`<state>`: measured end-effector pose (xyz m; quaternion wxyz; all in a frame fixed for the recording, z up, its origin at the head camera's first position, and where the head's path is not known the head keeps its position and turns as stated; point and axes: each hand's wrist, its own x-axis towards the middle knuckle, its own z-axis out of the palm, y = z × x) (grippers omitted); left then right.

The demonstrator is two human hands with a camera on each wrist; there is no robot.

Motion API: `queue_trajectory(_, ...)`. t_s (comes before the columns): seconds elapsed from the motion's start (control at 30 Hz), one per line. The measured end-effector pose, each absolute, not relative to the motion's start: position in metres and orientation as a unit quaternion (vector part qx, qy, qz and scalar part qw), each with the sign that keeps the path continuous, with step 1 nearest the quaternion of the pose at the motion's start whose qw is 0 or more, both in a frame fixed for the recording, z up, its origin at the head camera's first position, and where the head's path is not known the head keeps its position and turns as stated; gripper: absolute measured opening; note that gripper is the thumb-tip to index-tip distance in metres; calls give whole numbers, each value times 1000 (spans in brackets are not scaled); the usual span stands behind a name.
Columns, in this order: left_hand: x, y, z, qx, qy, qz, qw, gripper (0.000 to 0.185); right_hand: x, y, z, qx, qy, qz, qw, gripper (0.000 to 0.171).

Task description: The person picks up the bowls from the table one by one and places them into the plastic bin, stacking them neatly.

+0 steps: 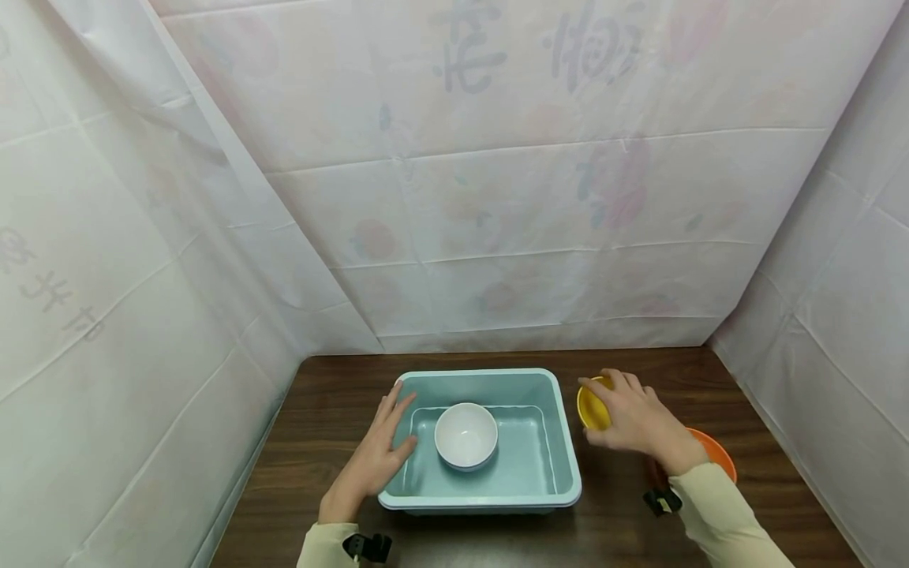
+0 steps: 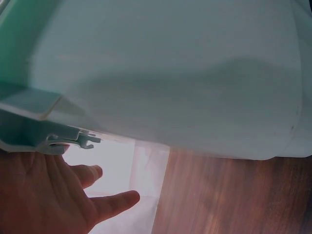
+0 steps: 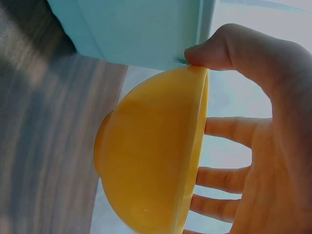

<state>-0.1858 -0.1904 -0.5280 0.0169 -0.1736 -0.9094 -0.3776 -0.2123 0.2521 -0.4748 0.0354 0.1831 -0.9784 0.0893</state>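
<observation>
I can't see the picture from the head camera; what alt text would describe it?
A person's right hand holds a yellow bowl tilted on its side, just right of a pale teal plastic tub on a dark wooden table. The left hand rests flat on the tub's left rim, a white bowl sits inside, and an orange bowl lies behind the right wrist.

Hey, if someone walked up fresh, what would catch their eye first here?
Probably the yellow bowl, gripped on its rim by the right hand just right of the teal tub on the dark wooden table. Next, the white bowl sitting upright inside the tub, with the left hand resting flat on the tub's left rim.
</observation>
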Motion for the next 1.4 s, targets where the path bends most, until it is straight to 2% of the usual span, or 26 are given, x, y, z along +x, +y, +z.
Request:
queue_trajectory(0.43,-186,-192,-529,-180,-910,-373,21,64,-225,240,-444,225,-969,87,58,72)
queue_trajectory(1.07,-187,-193,-531,-187,-907,-376,36,65,-237,187,-414,294,-950,55,83,69)
queue_trajectory(1.4,-187,-192,-531,-182,-910,-370,31,65,-235,166,-409,306,-947,65,68,69)
